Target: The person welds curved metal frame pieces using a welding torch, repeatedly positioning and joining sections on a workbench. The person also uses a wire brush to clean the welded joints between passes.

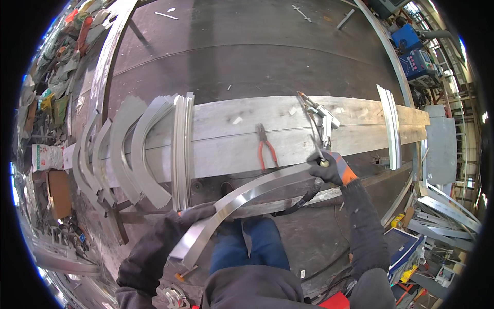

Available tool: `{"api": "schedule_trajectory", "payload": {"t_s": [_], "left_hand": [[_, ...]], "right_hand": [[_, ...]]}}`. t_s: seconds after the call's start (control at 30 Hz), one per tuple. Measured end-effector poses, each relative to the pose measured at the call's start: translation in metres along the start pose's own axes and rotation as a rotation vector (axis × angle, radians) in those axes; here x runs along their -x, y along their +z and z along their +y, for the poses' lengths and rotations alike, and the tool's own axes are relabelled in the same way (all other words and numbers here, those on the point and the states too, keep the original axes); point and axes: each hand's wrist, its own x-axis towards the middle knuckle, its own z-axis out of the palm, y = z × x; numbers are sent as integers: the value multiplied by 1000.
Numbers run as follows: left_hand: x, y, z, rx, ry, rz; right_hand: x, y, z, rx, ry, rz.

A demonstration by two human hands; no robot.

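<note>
A long curved strip of shiny metal profile (247,195) arcs in front of my body, its near end low on the left. My left hand (199,213), in a dark glove, is closed around the strip near that end. My right hand (333,169), in a dark glove with an orange cuff, is closed on a slim metal rod with a yellowish end (323,162), by the strip's far end. Just beyond it lies a silver torch-like tool (326,119) with a black hose (301,202); whether the hand touches it is hidden. Red-handled pliers (265,147) rest on the bench.
The plank bench (226,139) crosses ahead of me. Several curved metal pieces (121,149) and a bundle of straight strips (182,149) lie at its left; more straight strips (389,126) lie right. Metal offcuts (447,216) and a blue machine (418,64) stand at far right.
</note>
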Motion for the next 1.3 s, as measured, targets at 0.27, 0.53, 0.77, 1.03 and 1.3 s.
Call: {"api": "schedule_trajectory", "payload": {"t_s": [0.27, 0.53, 0.77, 1.03, 1.3], "left_hand": [[-73, -11, -21, -303, 41, 492], [-139, 41, -79, 776, -78, 557], [-181, 94, -62, 976, 42, 572], [-179, 106, -39, 971, 82, 654], [-195, 74, -28, 1018, 69, 643]], "right_hand": [[-108, 30, 21, 12, -293, 55], [-174, -124, 299, -373, 254, 940], [-214, -191, 392, 628, 221, 920], [-138, -113, 319, 383, 97, 877], [-138, -35, 256, 345, 274, 636]]}}
